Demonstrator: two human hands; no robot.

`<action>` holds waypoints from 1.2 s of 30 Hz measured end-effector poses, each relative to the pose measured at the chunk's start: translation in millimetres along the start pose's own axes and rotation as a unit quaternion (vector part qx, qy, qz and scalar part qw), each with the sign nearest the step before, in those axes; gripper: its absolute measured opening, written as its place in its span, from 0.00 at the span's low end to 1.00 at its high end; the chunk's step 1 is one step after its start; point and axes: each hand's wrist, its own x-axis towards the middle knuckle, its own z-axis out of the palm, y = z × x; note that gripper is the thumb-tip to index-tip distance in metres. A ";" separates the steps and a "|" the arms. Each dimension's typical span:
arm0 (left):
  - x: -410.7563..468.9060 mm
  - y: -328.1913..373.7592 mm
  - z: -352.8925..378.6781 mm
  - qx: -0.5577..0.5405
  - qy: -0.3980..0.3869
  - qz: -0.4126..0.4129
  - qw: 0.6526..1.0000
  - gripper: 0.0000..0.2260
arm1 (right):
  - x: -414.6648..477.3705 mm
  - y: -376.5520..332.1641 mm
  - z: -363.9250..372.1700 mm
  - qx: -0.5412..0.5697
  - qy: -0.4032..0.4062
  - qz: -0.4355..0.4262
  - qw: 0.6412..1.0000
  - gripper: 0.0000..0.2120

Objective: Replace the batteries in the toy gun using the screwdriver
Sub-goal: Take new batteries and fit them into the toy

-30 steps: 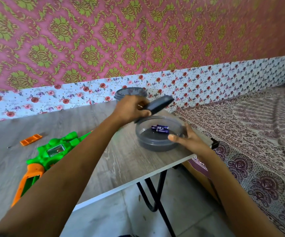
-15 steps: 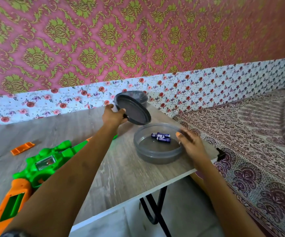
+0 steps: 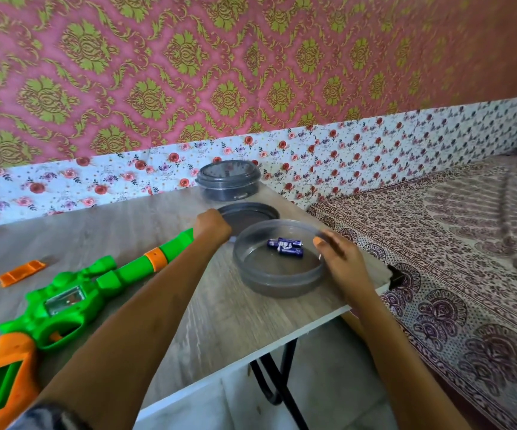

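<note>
Two blue batteries (image 3: 285, 247) lie in an open grey round container (image 3: 277, 279) near the table's right edge. My right hand (image 3: 342, 262) holds that container by its right rim, thumb over the edge. The container's grey lid (image 3: 251, 214) lies flat on the table just behind it, and my left hand (image 3: 212, 226) grips the lid's left edge with curled fingers. The green and orange toy gun (image 3: 74, 293) lies on the table at the left under my left forearm, its grip compartment open. An orange battery cover (image 3: 21, 272) lies further left.
A second grey container (image 3: 228, 181) with its lid on stands at the back against the flowered wall. The wooden table (image 3: 226, 321) ends just right of the open container; black legs show beneath. A patterned bed (image 3: 455, 259) lies to the right.
My left hand has lowered the lid from the air onto the table behind the open container. My right hand has stayed on the container's right rim.
</note>
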 end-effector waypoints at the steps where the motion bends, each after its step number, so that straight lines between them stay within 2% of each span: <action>1: -2.1 0.7 1.7 0.021 0.000 0.009 1.000 0.15 | -0.7 -0.9 -0.1 0.001 0.001 0.002 1.000 0.21; 3: -7.4 4.4 0.5 0.073 0.008 0.030 0.997 0.16 | -1.6 -2.5 -0.5 0.004 0.004 0.007 1.000 0.21; 5: -14.4 11.5 -4.6 0.127 0.053 0.054 0.989 0.16 | -3.0 -3.8 -1.7 0.008 0.005 0.010 1.000 0.20; 8: -21.7 26.0 -18.4 0.113 0.092 0.132 0.980 0.11 | -3.9 -6.0 -4.3 -0.002 0.016 -0.007 1.000 0.19; 11: -26.6 39.3 -25.5 0.051 0.000 0.280 0.959 0.10 | 1.5 -16.0 -8.0 -0.078 0.041 -0.084 0.993 0.19; 13: -30.6 47.8 -20.3 0.066 -0.063 0.345 0.934 0.11 | 7.7 -29.1 -9.5 -0.152 0.020 -0.138 0.978 0.17; 16: -26.4 54.5 -0.5 0.100 -0.104 0.355 0.924 0.16 | 17.3 -50.1 -1.2 -0.291 -0.077 -0.139 0.944 0.16; 19: -22.6 55.9 13.2 0.118 -0.116 0.354 0.921 0.17 | 25.6 -59.0 12.9 -0.452 -0.169 -0.107 0.869 0.20; 21: -20.8 55.8 16.2 0.138 -0.108 0.358 0.917 0.15 | 30.4 -59.9 20.9 -0.497 -0.205 -0.088 0.839 0.18; 26: -16.5 51.3 19.0 0.150 -0.101 0.367 0.912 0.15 | 44.3 -57.0 35.3 -0.538 -0.235 -0.057 0.807 0.18; 33: -17.2 48.8 20.5 0.144 -0.057 0.368 0.917 0.10 | 55.3 -61.6 39.7 -0.583 -0.264 -0.027 0.768 0.17; 36: -17.9 49.6 18.7 0.161 -0.068 0.376 0.910 0.13 | 58.4 -65.1 42.4 -0.588 -0.278 -0.001 0.760 0.12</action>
